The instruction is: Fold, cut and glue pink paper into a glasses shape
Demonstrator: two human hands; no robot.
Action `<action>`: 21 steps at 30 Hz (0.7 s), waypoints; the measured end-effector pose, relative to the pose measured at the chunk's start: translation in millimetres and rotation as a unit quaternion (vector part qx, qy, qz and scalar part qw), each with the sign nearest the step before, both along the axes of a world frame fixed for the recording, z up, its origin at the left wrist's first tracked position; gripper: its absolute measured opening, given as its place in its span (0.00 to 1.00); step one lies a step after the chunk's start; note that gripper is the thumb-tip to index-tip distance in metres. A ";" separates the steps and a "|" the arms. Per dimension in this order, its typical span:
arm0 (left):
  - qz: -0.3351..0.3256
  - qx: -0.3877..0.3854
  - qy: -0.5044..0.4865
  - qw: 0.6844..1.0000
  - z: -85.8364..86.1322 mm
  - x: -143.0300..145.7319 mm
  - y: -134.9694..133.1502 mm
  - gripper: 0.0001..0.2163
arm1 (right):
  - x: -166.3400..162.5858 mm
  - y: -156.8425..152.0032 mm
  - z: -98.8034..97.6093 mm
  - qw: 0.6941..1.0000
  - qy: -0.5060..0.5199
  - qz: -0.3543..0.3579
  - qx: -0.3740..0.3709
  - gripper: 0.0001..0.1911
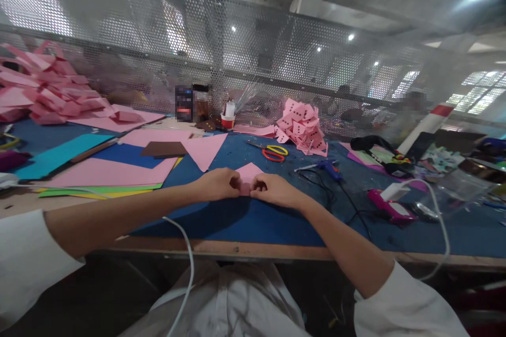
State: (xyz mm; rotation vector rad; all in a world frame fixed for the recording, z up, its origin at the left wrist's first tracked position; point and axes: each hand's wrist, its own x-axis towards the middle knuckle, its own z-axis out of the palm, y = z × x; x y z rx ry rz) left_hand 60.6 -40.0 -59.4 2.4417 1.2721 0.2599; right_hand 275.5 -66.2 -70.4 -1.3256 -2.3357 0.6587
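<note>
Both hands meet over a small piece of pink paper (pixel 250 171) near the front of the blue table mat. Its far end comes to a point, and the near edge looks folded or rolled between my fingers. My left hand (pixel 217 184) pinches the left side of that edge. Opposite it, my right hand (pixel 276 189) pinches the right side, thumb and fingers curled together. Just beyond my left hand lies a larger pink paper triangle (pixel 206 150). Scissors (pixel 273 152) with red and yellow handles rest a little farther back.
Stacked coloured sheets (pixel 118 174) lie at left, below a heap of pink paper pieces (pixel 51 87). A dotted pink pile (pixel 302 126) stands behind the scissors. At right are a blue glue gun (pixel 331 169) with a cord and a magenta power strip (pixel 391 206). Perforated metal mesh (pixel 253 58) closes the back.
</note>
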 end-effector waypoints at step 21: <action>0.038 0.054 0.024 0.998 -2.2 -17.4 -8.1 0.07 | 0.4 0.3 0.0 1.000 0.000 0.000 -0.009 0.07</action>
